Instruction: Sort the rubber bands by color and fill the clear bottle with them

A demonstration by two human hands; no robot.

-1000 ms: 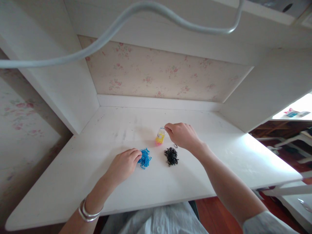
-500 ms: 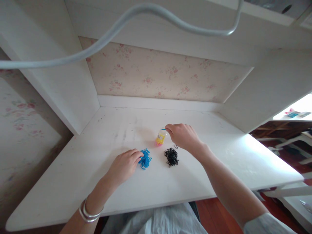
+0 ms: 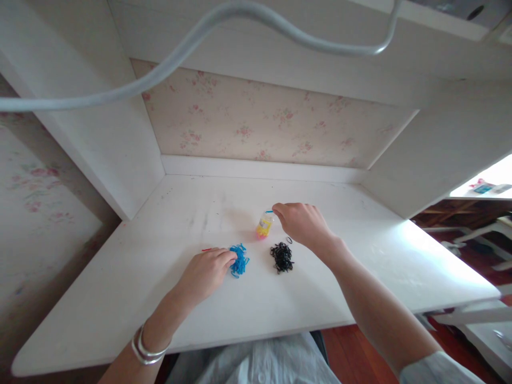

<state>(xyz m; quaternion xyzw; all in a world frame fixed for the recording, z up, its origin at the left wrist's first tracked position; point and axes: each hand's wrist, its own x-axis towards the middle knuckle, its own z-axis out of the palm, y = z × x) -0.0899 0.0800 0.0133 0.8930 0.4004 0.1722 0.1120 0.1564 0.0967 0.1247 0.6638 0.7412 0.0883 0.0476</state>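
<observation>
A small loose pile of blue rubber bands (image 3: 240, 262) lies on the white desk. At its left edge my left hand (image 3: 208, 269) rests with fingers bent together, the fingertips touching the bands; whether it pinches any is hidden. A thin red band (image 3: 206, 249) shows just beyond the knuckles. My right hand (image 3: 301, 221) is closed in a pinch on a blue rubber band (image 3: 269, 212) at the mouth of a small clear bottle (image 3: 264, 226). Inside that bottle are yellow and pink pieces. A pile of black rubber bands (image 3: 282, 258) sits below my right hand.
One single black band (image 3: 289, 240) lies apart from its pile. The white desk (image 3: 248, 304) has a back ledge and side panels. A pale cable (image 3: 256, 13) hangs across the top. Through the right side, a white chair (image 3: 476, 325) shows.
My left hand has shifted slightly at the blue pile, and the red band now shows beyond it. My right hand stays at the bottle mouth with the blue band.
</observation>
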